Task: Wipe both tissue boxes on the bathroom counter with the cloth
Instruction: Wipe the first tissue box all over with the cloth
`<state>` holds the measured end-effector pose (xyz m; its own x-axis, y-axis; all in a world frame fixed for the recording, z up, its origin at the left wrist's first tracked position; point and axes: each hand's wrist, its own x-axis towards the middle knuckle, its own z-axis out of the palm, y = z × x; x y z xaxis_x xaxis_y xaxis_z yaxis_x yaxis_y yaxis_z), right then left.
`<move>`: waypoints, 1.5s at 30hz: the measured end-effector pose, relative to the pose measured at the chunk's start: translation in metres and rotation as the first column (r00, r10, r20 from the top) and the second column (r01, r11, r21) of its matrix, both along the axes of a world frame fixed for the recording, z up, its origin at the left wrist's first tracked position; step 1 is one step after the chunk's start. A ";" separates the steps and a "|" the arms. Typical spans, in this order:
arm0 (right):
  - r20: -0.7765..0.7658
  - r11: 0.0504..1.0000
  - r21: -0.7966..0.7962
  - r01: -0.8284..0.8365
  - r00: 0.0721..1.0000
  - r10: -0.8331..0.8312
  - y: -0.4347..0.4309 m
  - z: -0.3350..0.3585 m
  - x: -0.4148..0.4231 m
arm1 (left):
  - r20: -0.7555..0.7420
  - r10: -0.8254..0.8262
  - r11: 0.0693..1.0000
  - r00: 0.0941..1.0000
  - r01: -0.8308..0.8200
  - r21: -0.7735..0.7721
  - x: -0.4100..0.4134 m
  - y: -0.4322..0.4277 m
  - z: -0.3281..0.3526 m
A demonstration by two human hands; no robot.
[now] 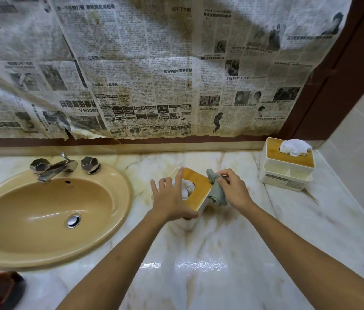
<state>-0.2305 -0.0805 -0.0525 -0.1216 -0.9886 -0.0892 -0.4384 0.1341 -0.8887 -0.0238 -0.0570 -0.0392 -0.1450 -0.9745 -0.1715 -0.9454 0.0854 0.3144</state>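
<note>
Stained sheets of newspaper (pixel 145 70) cover the wall behind a pale, veined marble counter (pixel 232 253). A tan oval sink (pixel 31 220) is set into the counter on the left, with a chrome faucet (pixel 53 167) at its far rim.

The far tissue box (pixel 286 173), white with a wooden lid, stands at the back right corner of the counter against the wall, well apart from both hands.

The near tissue box (pixel 201 182), also white with a wooden lid, sits mid-counter, just right of the sink and turned at an angle.

The left hand (pixel 172 200) lies over the near box's left part with its fingers straight and spread wide. The index finger reaches the far edge of the lid and the thumb lies along the near edge.

The right hand (pixel 234 191) has its fingers curled around a bunched grey-green cloth (pixel 218 193). The cloth touches the right end of the near box at the lid's edge and hangs down that side.

A crumpled white tissue (pixel 186 189) shows in the lid's opening, partly under the left hand.
</note>
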 end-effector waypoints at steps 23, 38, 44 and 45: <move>-0.467 0.802 -0.376 -0.464 0.842 0.269 0.065 -0.008 -0.006 | -0.218 -0.081 0.954 0.973 0.139 0.267 0.061 -0.019 0.014; -0.724 0.807 -0.157 -0.569 0.623 0.297 0.008 -0.013 0.005 | -0.141 -0.037 0.993 0.989 0.053 0.107 0.058 -0.005 -0.006; -0.720 0.663 -0.278 -0.695 0.608 0.336 0.054 -0.018 0.004 | -0.128 -0.041 0.995 0.991 0.051 0.081 0.059 -0.005 -0.006; -0.716 0.635 -0.263 -0.726 0.588 0.376 0.063 -0.018 0.003 | -0.135 -0.037 0.996 0.990 0.048 0.080 0.059 -0.004 -0.006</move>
